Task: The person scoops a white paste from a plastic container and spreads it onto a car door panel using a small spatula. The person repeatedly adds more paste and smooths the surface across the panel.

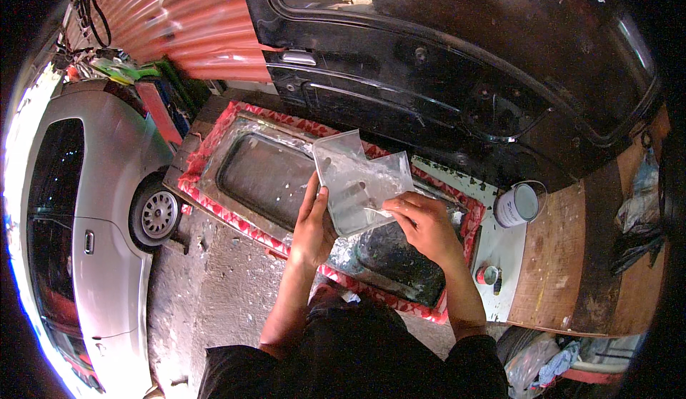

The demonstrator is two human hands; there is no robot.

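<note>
Fingers of the right hand (427,226) pinch a thin pale stick (373,209) over a translucent plastic tray (346,200); the left hand (313,233) clamps its fingers on the tray's left edge. Beneath lies a worn panel (261,163) on red patterned cloth (204,172).

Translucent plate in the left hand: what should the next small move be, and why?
Perhaps draw the thin pale tool gently across the translucent plate: the right hand pinches it at or just above the smeared surface, and the left hand supports the plate's left edge.
</note>
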